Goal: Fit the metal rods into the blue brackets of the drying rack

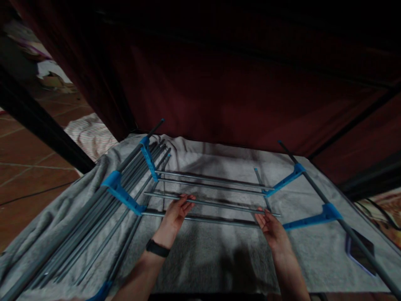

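Left hand (178, 212): fingers pinching 1 thin gray rod (225, 206) left of its middle. Right hand (270, 228): fingers pinching same rod near right end. Rod shows between 1 front crossbar (219, 221) and 2 rear crossbars (213, 179); rod bundle (103, 212) at left on gray blanket (326, 259).

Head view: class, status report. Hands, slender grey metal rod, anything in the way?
Left hand and right hand: both holding slender grey metal rod. Rod's ends look free. Blue plastic brackets near each end, possible snag.
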{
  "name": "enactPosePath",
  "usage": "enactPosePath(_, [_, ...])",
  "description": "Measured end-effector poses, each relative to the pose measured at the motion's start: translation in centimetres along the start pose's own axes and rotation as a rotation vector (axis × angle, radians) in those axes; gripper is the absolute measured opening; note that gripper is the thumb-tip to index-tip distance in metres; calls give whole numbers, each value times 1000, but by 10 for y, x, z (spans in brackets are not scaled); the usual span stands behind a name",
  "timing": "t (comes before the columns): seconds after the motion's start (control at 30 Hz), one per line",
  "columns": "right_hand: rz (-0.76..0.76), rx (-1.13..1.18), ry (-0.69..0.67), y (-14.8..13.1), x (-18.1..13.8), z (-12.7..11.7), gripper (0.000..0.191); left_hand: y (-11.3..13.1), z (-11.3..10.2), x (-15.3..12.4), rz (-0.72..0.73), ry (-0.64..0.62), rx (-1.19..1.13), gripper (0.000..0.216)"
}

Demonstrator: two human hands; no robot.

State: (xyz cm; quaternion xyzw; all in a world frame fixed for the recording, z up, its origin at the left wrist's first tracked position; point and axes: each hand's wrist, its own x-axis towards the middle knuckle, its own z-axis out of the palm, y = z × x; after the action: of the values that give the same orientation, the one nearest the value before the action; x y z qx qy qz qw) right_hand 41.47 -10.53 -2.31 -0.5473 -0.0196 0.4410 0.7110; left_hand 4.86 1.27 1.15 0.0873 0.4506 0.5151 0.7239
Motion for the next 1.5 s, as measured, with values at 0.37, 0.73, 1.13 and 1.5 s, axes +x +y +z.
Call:
enactPosePath(0.37, [-54, 13, 44, 15, -1, -13, 22, -24, 16, -14, -58, -66, 21, 21])
enactPosePath(0.73, [-71, 48, 27, 13, -1, -26, 25, -16, 16, -17, -53, -35, 24, 20])
enactPosePath(1.13, [27, 57, 35, -4, -4, -19, 15, 40, -10, -20, 147, 140, -46, 21])
enactPosePath(1.5, [42, 60, 87, -4, 6, -26, 16, 58, -13, -25, 258, 180, -52, 23])
